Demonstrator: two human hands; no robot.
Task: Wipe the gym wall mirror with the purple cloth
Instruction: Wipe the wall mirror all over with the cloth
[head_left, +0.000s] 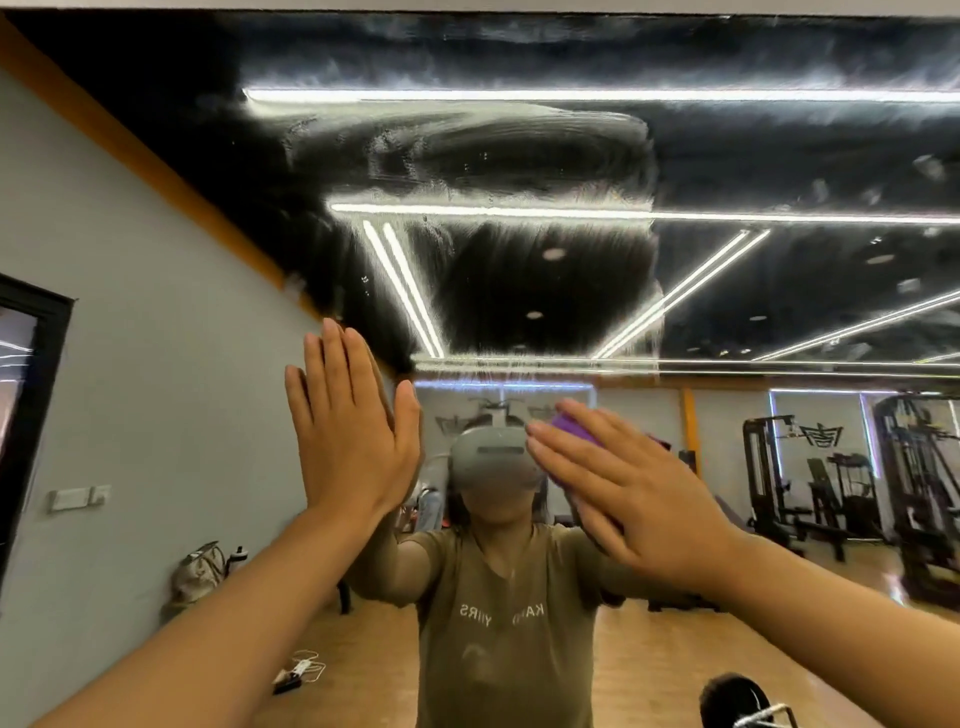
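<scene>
— Against the glass, both palms are up. Which one has the cloth?

— The right hand. It lies flat on the purple cloth, fingers straight and spread, pressing it to the mirror. Only a strip of purple shows above the fingers, and a darker edge below the palm; the rest of the cloth is hidden under the hand.

— And the other hand?

— The left hand is released, fingers straight and together, pointing upward, palm toward the mirror. It holds nothing. Its reflection meets it at the fingertips, so it looks to be touching the glass, just left of the cloth hand.

— Where on the mirror is the cloth?

— Around the middle of the view, right beside the reflected headset the person wears, at about the same height as the left hand.

— What does the glass look like above?

— Streaky. Pale smears arc across the upper part, over the reflection of a dark ceiling with long light strips.

— Anything else reflected?

— A person in an olive T-shirt with reversed lettering, weight machines off to the right on a wooden floor, and a bag with a bottle beside it by the grey wall on the left. A dark round weight sits at the bottom right edge.
</scene>
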